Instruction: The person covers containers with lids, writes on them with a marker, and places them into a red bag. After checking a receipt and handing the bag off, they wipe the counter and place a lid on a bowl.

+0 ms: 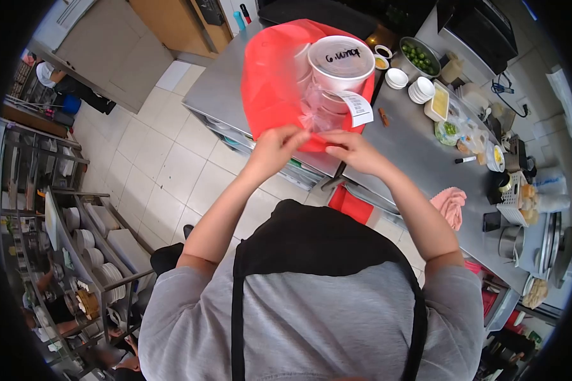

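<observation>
A red plastic bag [267, 95] stands opened out on the metal counter in front of me. Inside it sits a white lidded tub [342, 60] with black handwriting on its lid, above other containers partly hidden by the bag. A knotted clear plastic bag [314, 114] and a printed receipt [357, 108] lie at its near side. My left hand [276, 147] pinches the bag's near edge with thumb and fingers. Close beside it, my right hand [356, 152] grips the same edge, its fingers closed on the red plastic.
On the metal counter [400, 143] to the right are a bowl of green limes [419, 57], stacked white cups [421, 90], a marker [465, 160] and a pink cloth [450, 206]. Dish racks [102, 254] stand left. People are at the far left [63, 79] and lower left.
</observation>
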Demonstrator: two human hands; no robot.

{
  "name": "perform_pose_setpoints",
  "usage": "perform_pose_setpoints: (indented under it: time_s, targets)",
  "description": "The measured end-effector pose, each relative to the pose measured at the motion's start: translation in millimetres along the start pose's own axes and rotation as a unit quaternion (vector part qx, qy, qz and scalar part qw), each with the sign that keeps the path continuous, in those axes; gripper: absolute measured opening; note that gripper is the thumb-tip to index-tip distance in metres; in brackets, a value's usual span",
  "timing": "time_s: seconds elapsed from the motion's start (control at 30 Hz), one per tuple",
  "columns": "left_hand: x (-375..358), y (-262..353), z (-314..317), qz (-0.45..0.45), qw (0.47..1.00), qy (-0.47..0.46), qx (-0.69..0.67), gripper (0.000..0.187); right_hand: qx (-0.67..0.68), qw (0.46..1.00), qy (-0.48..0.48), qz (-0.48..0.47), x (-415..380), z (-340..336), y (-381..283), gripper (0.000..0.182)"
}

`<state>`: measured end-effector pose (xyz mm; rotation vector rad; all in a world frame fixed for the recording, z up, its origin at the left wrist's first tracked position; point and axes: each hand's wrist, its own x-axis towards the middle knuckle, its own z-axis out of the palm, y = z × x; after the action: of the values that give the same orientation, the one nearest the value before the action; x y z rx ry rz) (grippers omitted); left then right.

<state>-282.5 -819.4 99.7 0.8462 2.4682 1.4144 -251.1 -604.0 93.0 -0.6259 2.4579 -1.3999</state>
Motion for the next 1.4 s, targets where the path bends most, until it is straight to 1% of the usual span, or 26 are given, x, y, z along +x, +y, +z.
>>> perform_pose_setpoints:
  time_s: [0.03,0.07,0.1,0.13,0.2,0.23,0.27,0.3,0.33,0.37,0.43,0.47,0.53,0.57,0.6,0.63,0.7,0.73,0.8,0.83,0.87,0.97,1.0,1.07,1.17,1.4]
  targets:
    - [6,-2,9,-0.099,0.985,0.045,-0.136,0.033,0.003,1.000,0.000,0.001,-9,-3,10,0.032]
    - [14,-1,16,-0.101,0.985,0.044,-0.134,0.033,0.151,0.984,0.056,0.081,-15,-4,23,0.030]
    - [22,2,23,-0.121,0.960,0.080,-0.241,0.042,0.294,0.936,0.110,0.158,-19,-5,28,0.030]
    - [30,5,29,-0.139,0.921,0.117,-0.344,0.051,0.296,0.935,0.111,0.158,-21,-5,31,0.030]
    - [45,12,36,-0.144,0.921,0.124,-0.340,0.049,0.537,0.808,0.212,0.117,-21,-8,37,0.031]
    - [52,16,39,-0.149,0.921,0.131,-0.336,0.047,0.593,0.767,0.218,0.114,-19,-11,41,0.033]
    - [57,19,42,-0.156,0.920,0.138,-0.333,0.045,0.597,0.764,0.217,0.118,-17,-14,44,0.033]
    - [62,20,44,-0.161,0.919,0.138,-0.331,0.045,0.633,0.731,0.216,0.138,-15,-19,41,0.030]
    - [68,21,45,-0.126,0.942,0.130,-0.281,0.038,0.667,0.696,0.215,0.158,-14,-22,37,0.027]
    - [73,20,47,-0.089,0.961,0.122,-0.230,0.031,0.669,0.694,0.212,0.161,-12,-21,32,0.027]
    - [76,4,49,-0.114,0.960,0.127,-0.221,0.024,0.611,0.726,0.282,0.143,-9,-19,27,0.023]
    - [75,-4,50,-0.134,0.959,0.130,-0.212,0.017,0.613,0.726,0.276,0.147,-10,-19,27,0.023]
    - [61,7,43,-0.155,0.952,0.132,-0.229,0.016,0.574,0.777,0.238,0.102,-13,-19,30,0.017]
    - [54,10,40,-0.169,0.945,0.130,-0.247,0.015,0.577,0.776,0.232,0.106,-14,-18,39,0.017]
    - [49,8,39,-0.174,0.944,0.135,-0.246,0.015,0.557,0.801,0.189,0.112,-15,-18,46,0.014]
    - [44,6,38,-0.164,0.948,0.164,-0.217,0.015,0.535,0.824,0.144,0.118,-15,-16,51,0.010]
    - [31,0,40,-0.119,0.953,0.220,-0.170,0.017,0.503,0.840,0.145,0.144,-18,-7,48,0.009]
    - [23,-3,41,-0.123,0.952,0.224,-0.169,0.017,0.469,0.854,0.154,0.166,-20,-2,42,0.009]
    - [7,-4,43,-0.068,0.971,0.214,-0.080,0.017,0.496,0.839,0.158,0.159,-22,9,31,0.010]
    - [-2,0,46,-0.122,0.969,0.198,-0.085,0.016,0.520,0.824,0.167,0.152,-23,13,28,0.010]
    - [-9,1,50,-0.122,0.969,0.197,-0.083,0.016,0.521,0.823,0.167,0.151,-25,16,28,0.010]
    - [-23,7,60,-0.167,0.897,0.159,-0.377,0.016,0.538,0.817,0.155,0.139,-27,25,31,0.012]
    - [-24,10,63,-0.167,0.898,0.158,-0.375,0.016,0.539,0.816,0.156,0.138,-27,27,33,0.012]
    - [-23,13,66,-0.155,0.856,0.180,-0.459,0.013,0.519,0.829,0.154,0.140,-28,29,35,0.011]
    - [-20,9,68,-0.146,0.845,0.197,-0.475,0.010,0.498,0.840,0.153,0.151,-29,28,31,0.011]
    - [-15,6,68,-0.166,0.861,0.183,-0.445,0.008,0.513,0.832,0.162,0.133,-31,29,25,0.011]
